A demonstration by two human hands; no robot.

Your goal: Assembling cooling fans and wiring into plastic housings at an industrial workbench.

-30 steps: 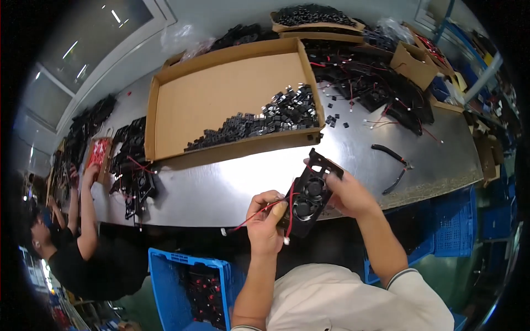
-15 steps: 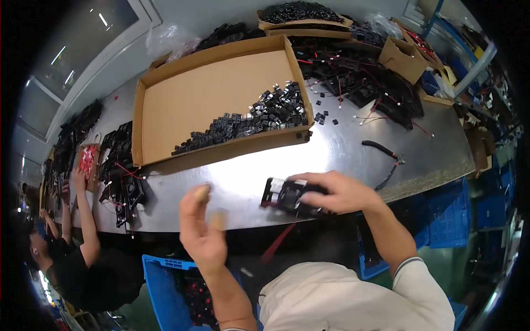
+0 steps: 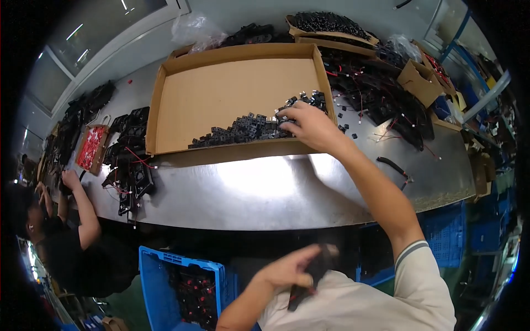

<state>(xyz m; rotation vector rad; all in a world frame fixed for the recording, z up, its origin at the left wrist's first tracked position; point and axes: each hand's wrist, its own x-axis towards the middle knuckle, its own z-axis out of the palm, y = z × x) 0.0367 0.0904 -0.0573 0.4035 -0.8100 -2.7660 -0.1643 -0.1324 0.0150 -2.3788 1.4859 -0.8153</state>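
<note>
A dark, elongated slab-like unit (image 3: pixel 316 271), blurred, sits in the left hand (image 3: pixel 292 268), held in front of the pale shirt (image 3: pixel 348 306); the fingers and thumb are closed around it. Beyond it and to its right, the right hand (image 3: pixel 316 126) reaches into a heap of small black blocks (image 3: pixel 248 128), squarish and hard-edged, some with shiny metal bits. Its thumb and forefinger are curved and apart among the blocks; whether they pinch one I cannot tell. The heap spreads left from those fingertips inside a shallow tray of plain brown cardboard (image 3: pixel 221 88). Under the tray, nearer the body than the right hand, lies a smooth, glossy metal tabletop (image 3: pixel 248 196). To that hand's right are cutters with curved black handles (image 3: pixel 393 165), partly behind the forearm, and farther back a tangled pile of black units with thin red wires (image 3: pixel 386 102). Left of the left hand stands a blue plastic crate (image 3: pixel 152 281) holding black and red pieces.
</note>
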